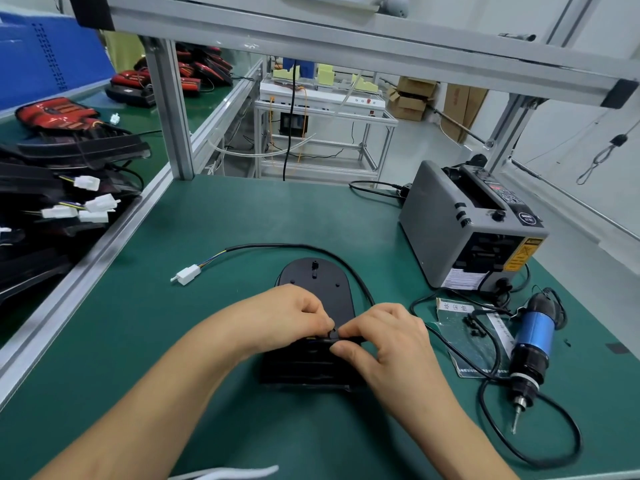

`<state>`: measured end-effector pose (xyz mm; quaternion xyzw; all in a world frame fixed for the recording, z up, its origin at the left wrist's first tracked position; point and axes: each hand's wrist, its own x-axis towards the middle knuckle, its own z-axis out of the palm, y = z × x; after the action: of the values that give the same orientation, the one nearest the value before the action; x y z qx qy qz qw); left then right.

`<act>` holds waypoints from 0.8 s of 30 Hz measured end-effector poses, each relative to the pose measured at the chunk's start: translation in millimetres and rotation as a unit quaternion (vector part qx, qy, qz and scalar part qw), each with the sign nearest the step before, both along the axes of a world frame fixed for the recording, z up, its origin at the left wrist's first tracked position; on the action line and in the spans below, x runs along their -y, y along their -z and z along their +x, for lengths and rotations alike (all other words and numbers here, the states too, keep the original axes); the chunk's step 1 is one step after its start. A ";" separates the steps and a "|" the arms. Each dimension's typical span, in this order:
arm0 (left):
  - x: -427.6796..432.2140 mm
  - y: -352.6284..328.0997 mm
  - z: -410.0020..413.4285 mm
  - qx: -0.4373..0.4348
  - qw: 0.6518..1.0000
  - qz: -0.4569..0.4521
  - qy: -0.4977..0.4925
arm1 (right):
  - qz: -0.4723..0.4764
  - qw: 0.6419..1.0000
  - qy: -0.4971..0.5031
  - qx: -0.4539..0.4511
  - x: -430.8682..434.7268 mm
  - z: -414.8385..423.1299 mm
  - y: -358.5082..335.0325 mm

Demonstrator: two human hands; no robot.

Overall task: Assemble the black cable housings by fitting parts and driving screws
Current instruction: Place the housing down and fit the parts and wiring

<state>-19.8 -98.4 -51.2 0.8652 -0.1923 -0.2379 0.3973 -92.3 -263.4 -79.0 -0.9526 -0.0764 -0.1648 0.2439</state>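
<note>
At the far left, a pile of finished black housings [52,188] with white plugs lies on a neighbouring surface past a metal rail [104,251], probably kept out of the working area. On the green worktop [242,209], a white plug [188,274] sits at the free end of a black cable [311,249]. The cable loops behind the housing [318,289] being built and comes back towards the hands, so its slack stays clear of them.

That housing lies flat at the middle of the worktop, directly in front of the person. The left hand [294,313] has its fingers curled and pinches a small black piece [334,332] at the housing's middle. The right hand [384,337] grips the same piece from the other side between thumb and fingers. The two seem to be pressing it into its seat, though the fit itself is hidden.

To the right, a clear bag [474,341] holding small dark bits, likely screws, and an electric screwdriver [533,344] lie near the right hand, ready for the screw step. A grey tape machine [464,230] stands behind them. Bare mat lies to the left of the hands, while the screwdriver cord crowds the right edge.
</note>
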 end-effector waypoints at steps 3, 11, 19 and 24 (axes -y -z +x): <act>-2.3 -1.4 -0.1 -0.001 1.000 0.002 0.004 | -0.008 1.000 0.001 -0.001 -0.7 0.0 0.5; -5.9 -1.8 -0.3 -0.015 1.000 -0.019 0.002 | -0.020 1.000 0.003 0.003 -4.2 -2.3 1.5; -4.6 -0.7 -4.0 -0.008 1.000 -0.023 0.008 | 0.039 0.998 -0.026 -0.043 6.0 -5.8 0.3; -3.1 1.2 -6.0 0.003 1.000 -0.008 -0.010 | 0.018 0.990 0.122 -0.061 67.3 6.6 -4.7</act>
<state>-25.7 -95.4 -52.3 0.8647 -0.1864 -0.2295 0.4060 -85.7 -330.7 -74.3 -0.9585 0.0585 -0.1367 0.2431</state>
